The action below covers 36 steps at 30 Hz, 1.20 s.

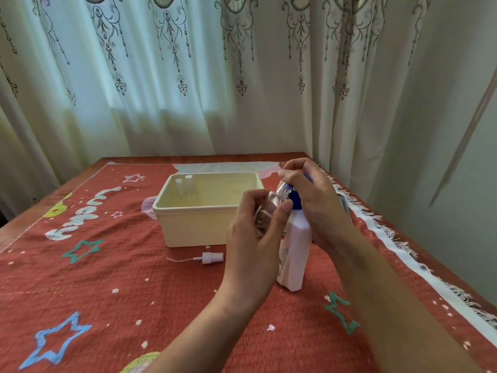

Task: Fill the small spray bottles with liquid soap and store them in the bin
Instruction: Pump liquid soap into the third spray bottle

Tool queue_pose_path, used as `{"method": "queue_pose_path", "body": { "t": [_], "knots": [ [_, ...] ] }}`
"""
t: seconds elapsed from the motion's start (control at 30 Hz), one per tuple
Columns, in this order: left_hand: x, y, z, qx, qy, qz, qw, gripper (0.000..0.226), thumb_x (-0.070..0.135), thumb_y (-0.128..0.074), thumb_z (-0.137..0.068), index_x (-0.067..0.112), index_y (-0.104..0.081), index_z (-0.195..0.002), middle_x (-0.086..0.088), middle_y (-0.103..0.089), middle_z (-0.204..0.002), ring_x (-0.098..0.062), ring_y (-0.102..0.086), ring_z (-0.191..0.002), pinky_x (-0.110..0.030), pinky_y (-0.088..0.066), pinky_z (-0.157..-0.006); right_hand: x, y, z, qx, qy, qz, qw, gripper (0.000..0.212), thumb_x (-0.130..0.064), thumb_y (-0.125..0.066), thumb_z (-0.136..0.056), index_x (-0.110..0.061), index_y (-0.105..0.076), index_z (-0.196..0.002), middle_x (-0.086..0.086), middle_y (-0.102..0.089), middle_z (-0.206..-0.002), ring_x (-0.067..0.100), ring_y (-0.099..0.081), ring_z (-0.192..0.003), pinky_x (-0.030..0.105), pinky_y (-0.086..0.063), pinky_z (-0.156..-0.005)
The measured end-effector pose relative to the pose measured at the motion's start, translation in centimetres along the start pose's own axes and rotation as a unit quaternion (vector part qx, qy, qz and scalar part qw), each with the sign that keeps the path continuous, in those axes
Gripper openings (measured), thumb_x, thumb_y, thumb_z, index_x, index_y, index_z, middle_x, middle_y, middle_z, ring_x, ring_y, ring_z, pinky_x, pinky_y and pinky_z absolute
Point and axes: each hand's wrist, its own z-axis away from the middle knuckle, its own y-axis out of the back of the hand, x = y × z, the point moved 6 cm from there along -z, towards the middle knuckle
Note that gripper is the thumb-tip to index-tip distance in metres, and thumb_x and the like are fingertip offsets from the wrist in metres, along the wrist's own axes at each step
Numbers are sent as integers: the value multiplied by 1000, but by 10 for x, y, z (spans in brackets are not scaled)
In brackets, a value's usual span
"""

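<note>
Curled round the small spray bottle (265, 214), the left hand (255, 238) tilts its open neck toward one o'clock, under the blue pump (295, 198) of the soap bottle (295, 254), so that soap can drop straight in. The right hand (317, 203) clenches the pump head, probably pressing, though its fingers hide the spout. A loose spray cap (212, 257) lies at nine o'clock of the soap bottle, before the bin (193, 227).

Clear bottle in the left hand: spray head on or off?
Off. The clear bottle shows a bare threaded neck, and a white spray head with its tube lies on the cloth.
</note>
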Motion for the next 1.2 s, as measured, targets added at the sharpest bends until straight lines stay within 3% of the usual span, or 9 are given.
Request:
{"method": "queue_pose_path", "body": {
  "t": [0.23, 0.47, 0.73, 0.93, 1.03, 1.13, 1.2],
  "knots": [
    [4, 4, -7, 14, -6, 7, 1000, 12, 27, -65, -95, 20, -62, -104, 4, -67, -86, -16, -61, -73, -27, -48, -64, -3, -4, 5, 3, -22, -60, 998, 27, -38, -62, -92, -13, -61, -103, -5, -62, -77, 3, -61, -63, 15, -52, -58],
    [1, 1, -1, -8, -8, -8, 1000, 12, 30, -64, -96, 22, -59, -104, 2, -65, -85, -19, -61, -76, -26, -49, -65, 1, -1, 1, -3, -20, -19, 1000, 3, -22, -61, -93, -19, -61, -94, -4, -61, -84, 9, -60, -74, 21, -50, -65],
    [5, 3, -5, 5, -8, 3, 1000, 14, 30, -64, -95, 21, -61, -106, 3, -68, -88, -19, -63, -78, -34, -52, -69, -2, -3, 5, 8, -29, -43, 999, 16, -36, -62, -93, -21, -62, -99, -4, -64, -84, 1, -63, -65, 15, -53, -61],
    [1, 2, 0, -6, -10, -3, 1000, 10, 29, -64, -96, 22, -59, -102, 1, -65, -84, -18, -60, -75, -27, -49, -65, -1, 0, 3, 6, -17, -4, 1000, 7, -21, -60, -94, -17, -62, -99, -4, -62, -88, 0, -62, -68, 14, -51, -61],
    [2, 3, -1, 0, -8, -2, 1000, 11, 29, -64, -95, 22, -60, -103, 2, -65, -84, -17, -60, -74, -26, -48, -64, -2, -1, 5, 12, -21, -18, 1000, 8, -26, -61, -94, -19, -62, -97, -4, -62, -85, 1, -63, -67, 13, -51, -60],
    [2, 3, -4, 8, -2, 3, 1000, 16, 30, -64, -95, 20, -61, -108, 6, -68, -87, -13, -64, -77, -20, -50, -65, -3, -4, 6, 7, -30, -41, 999, 24, -38, -61, -92, -17, -62, -105, -2, -64, -86, 0, -64, -64, 13, -51, -59],
    [2, 3, -4, 8, -1, 4, 1000, 16, 30, -64, -95, 21, -61, -108, 6, -68, -87, -15, -64, -78, -24, -51, -65, -3, -3, 6, 9, -30, -42, 999, 19, -33, -62, -93, -17, -62, -103, -2, -64, -86, 1, -63, -65, 14, -51, -59]
  ]
}}
